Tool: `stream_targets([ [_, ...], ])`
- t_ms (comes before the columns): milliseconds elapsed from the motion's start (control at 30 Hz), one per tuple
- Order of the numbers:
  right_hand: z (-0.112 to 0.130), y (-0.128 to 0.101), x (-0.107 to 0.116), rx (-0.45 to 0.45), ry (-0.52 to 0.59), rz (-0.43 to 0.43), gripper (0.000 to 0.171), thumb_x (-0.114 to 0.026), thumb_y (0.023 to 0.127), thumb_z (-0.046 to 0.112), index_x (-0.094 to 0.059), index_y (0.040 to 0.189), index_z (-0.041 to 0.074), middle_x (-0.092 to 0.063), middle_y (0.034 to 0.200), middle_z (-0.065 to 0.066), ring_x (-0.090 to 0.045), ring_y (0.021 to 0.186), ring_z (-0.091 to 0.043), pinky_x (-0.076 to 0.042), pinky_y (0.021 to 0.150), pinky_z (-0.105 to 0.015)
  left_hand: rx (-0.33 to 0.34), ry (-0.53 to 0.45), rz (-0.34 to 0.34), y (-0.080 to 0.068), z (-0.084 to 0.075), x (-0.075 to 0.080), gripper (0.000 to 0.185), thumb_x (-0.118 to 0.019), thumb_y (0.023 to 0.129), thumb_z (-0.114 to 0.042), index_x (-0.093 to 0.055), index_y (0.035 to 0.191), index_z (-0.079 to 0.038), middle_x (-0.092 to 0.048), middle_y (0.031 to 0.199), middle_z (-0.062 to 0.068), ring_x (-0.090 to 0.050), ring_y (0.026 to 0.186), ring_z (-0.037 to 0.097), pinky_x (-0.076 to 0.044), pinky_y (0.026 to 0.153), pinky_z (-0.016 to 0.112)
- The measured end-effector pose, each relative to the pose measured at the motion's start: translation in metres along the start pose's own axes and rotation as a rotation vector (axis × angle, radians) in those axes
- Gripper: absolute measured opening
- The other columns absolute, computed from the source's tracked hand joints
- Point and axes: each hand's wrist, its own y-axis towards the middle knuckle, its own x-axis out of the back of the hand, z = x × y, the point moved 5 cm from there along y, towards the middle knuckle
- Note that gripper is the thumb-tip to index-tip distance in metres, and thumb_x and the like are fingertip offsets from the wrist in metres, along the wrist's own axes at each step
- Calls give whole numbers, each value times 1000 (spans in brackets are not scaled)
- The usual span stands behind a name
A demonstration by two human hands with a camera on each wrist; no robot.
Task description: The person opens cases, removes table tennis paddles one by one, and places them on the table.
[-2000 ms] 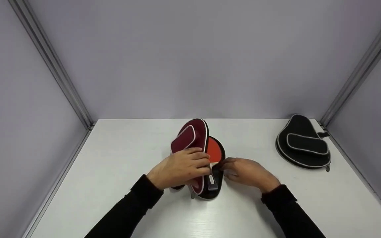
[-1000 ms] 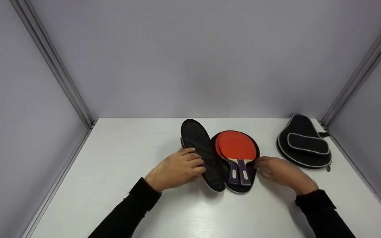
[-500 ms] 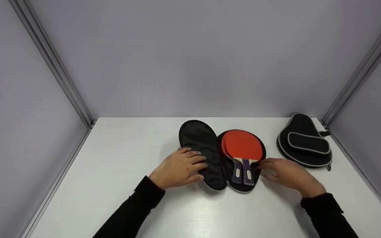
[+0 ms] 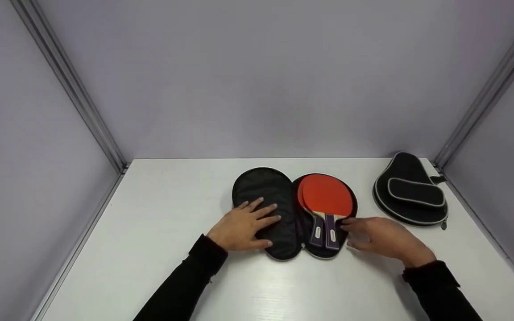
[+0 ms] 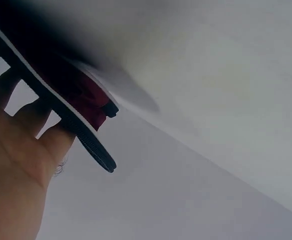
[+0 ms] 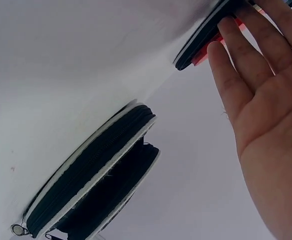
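the open case point(image 4: 263, 209) lies flat mid-worktop point(image 4: 150, 249), left hand point(image 4: 243, 225) pressing its lid with fingers spread straight, right hand point(image 4: 384, 238) relaxed-fingered at the paddle handles point(image 4: 324, 232); best keep that lid pinned while lifting one paddle cleanly.

Your left hand point(image 5: 13, 175) fills the lower left corner, fingers spread flat against the case flap point(image 5: 60, 100); its black zipper edge point(image 5: 93, 150) and dark red outside show above the white table point(image 5: 211, 75).

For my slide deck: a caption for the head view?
Left hand presses open case flat; right hand touches paddles.
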Motion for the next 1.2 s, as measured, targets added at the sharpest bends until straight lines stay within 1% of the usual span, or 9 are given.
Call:
stream_targets([
  [67,0,0,-1,-6,5,7,43,-86,106,30,-84,146,15,-80,156,-6,-82,135,-36,-68,110,-57,5,-13,6,0,0,-2,75,-60,116,-68,-50,180,-30,-39,194,1,-35,181,43,-41,144,62],
  [167,0,-1,-1,-22,-2,10,44,-86,106,32,-84,146,15,-79,157,-5,-80,139,-36,-68,112,-57,5,2,6,1,-1,0,76,-63,115,-67,-50,180,-30,-40,193,1,-37,180,42,-42,143,61],
  [233,1,-1,-1,-24,-7,8,44,-86,106,34,-84,146,15,-79,159,-4,-79,141,-36,-68,113,-57,2,35,3,3,-3,3,76,-64,115,-66,-52,179,-29,-43,192,1,-40,179,40,-44,143,58],
  [300,1,-2,-1,-24,-9,7,45,-86,105,34,-84,146,15,-78,160,-4,-78,142,-36,-67,113,-56,-3,72,8,5,-6,7,75,-66,114,-66,-54,178,-28,-45,190,0,-43,178,35,-45,143,54],
  [467,3,-2,0,-3,-17,3,44,-87,105,32,-84,146,14,-78,160,-4,-78,143,-35,-67,113,-55,-43,171,9,12,-17,14,75,-67,114,-66,-56,176,-27,-51,187,-3,-50,174,22,-47,141,46],
  [600,2,-1,1,6,4,11,44,-86,107,31,-84,146,13,-78,159,-7,-78,142,-37,-67,114,-57,-70,230,10,19,-27,19,77,-68,113,-69,-55,177,-30,-51,186,-6,-51,173,19,-46,141,42],
  [700,0,-1,1,5,32,22,43,-85,108,29,-83,147,11,-78,159,-9,-78,141,-39,-66,115,-58,-78,245,11,25,-35,21,77,-69,112,-69,-54,178,-32,-51,186,-8,-50,173,17,-46,141,41],
  [833,-2,0,1,1,41,29,43,-84,109,29,-83,147,10,-78,158,-10,-78,141,-40,-66,115,-59,-91,260,6,33,-46,22,77,-68,113,-69,-52,179,-34,-51,186,-10,-51,173,15,-46,141,40],
  [1200,-5,0,-2,-5,25,34,43,-84,108,30,-83,147,10,-78,159,-10,-78,141,-40,-65,116,-60,-158,346,-80,58,-88,22,71,-70,112,-68,-57,175,-37,-58,180,-11,-60,164,11,-53,134,34],
])
